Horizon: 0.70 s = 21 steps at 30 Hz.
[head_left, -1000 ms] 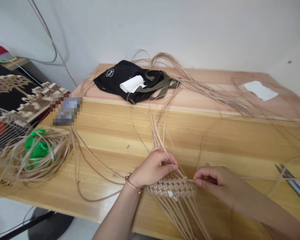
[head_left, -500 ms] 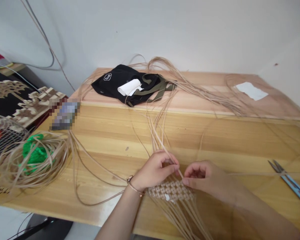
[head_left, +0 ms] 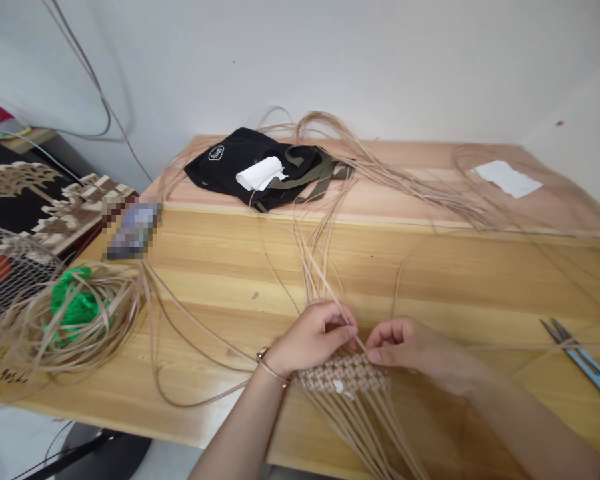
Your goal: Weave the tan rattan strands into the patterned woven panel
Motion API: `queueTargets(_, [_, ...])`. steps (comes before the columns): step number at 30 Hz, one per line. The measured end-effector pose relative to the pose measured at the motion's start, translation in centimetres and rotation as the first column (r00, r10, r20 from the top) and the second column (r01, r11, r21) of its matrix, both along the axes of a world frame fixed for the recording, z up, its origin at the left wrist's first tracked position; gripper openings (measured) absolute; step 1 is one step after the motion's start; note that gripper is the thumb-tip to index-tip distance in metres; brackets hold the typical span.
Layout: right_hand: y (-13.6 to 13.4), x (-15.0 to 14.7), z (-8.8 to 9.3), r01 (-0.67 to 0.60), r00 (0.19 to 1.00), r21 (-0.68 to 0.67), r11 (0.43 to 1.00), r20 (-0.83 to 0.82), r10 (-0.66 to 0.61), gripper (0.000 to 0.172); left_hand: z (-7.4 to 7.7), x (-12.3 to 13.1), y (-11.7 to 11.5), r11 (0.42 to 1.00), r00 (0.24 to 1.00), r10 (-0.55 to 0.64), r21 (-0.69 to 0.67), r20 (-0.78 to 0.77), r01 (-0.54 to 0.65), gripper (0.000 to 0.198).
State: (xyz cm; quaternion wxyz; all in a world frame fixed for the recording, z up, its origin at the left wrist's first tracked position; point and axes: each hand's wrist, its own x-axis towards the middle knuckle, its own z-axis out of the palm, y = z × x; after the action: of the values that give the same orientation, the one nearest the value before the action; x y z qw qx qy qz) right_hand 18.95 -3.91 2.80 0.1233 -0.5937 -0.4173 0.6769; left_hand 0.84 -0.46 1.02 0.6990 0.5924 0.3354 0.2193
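Note:
A small woven panel [head_left: 347, 375] of tan rattan-like strands lies on the table near its front edge, with long loose strands fanning out from its near and far sides. My left hand [head_left: 317, 337] pinches one strand [head_left: 325, 277] between thumb and fingers just above the panel's far edge. Close by on the right, my right hand [head_left: 393, 343] is closed with thumb and forefinger on the same strand, where it meets the weave. The other fingers of that hand curl inward. A small white scrap [head_left: 339, 386] sits on the panel.
A coil of strands with a green bundle [head_left: 75, 303] lies at left. Blue-handled pliers or scissors [head_left: 583, 363] rest at right. On the raised back board [head_left: 410, 157] are a black bag [head_left: 240, 160], white paper [head_left: 509, 179] and a strand bundle [head_left: 380, 170].
Both hands keep their pinch on the strand; my right hand has shifted very slightly up. The view has moved a little.

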Motion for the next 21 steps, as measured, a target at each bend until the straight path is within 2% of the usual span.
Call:
queueTargets(2, [0.1, -0.1, 0.0, 0.005, 1.000, 0.008, 1.000, 0.015, -0.005, 0.026, 0.1, 0.0, 0.0, 0.999, 0.999, -0.006, 0.045, -0.044, 0.008, 0.018])
queueTargets(4, [0.1, -0.1, 0.1, 0.016, 1.000, 0.001, 1.000, 0.012, -0.016, 0.024, 0.2, 0.1, 0.1, 0.988, 0.993, -0.011, 0.153, -0.117, 0.029, 0.020])
queueTargets(7, [0.1, -0.2, 0.1, 0.036, 0.999, -0.027, 0.999, -0.004, -0.036, 0.022, 0.2, 0.0, 0.2, 0.931, 0.977, -0.012, 0.353, -0.211, 0.087, 0.021])
queueTargets(9, [0.1, -0.1, 0.1, 0.043, 0.999, -0.045, 0.998, -0.004, -0.043, 0.021, 0.0, 0.0, 0.2, 0.894, 0.971, -0.018, 0.432, -0.237, 0.121, 0.019])
queueTargets(12, [0.1, 0.0, 0.0, 0.013, 0.999, -0.043, 0.999, -0.030, -0.015, 0.020, -0.3, -0.1, 0.3, 0.867, 0.966, -0.036, 0.473, -0.256, 0.158, 0.016])
queueTargets(15, [0.1, 0.1, 0.1, -0.090, 0.996, 0.034, 0.995, -0.011, 0.091, 0.020, -0.4, -0.2, 0.3, 0.848, 0.961, -0.053, 0.496, -0.272, 0.187, 0.012])
queueTargets(18, [-0.1, 0.0, 0.5, -0.208, 0.968, 0.125, 0.970, 0.165, 0.187, 0.021, -0.3, -0.1, 0.3, 0.830, 0.957, -0.058, 0.519, -0.285, 0.205, 0.010])
queueTargets(21, [-0.5, -0.2, 1.0, -0.245, 0.937, 0.147, 0.958, 0.288, 0.196, 0.023, 0.0, -0.2, 0.2, 0.799, 0.943, -0.078, 0.545, -0.324, 0.254, 0.011])
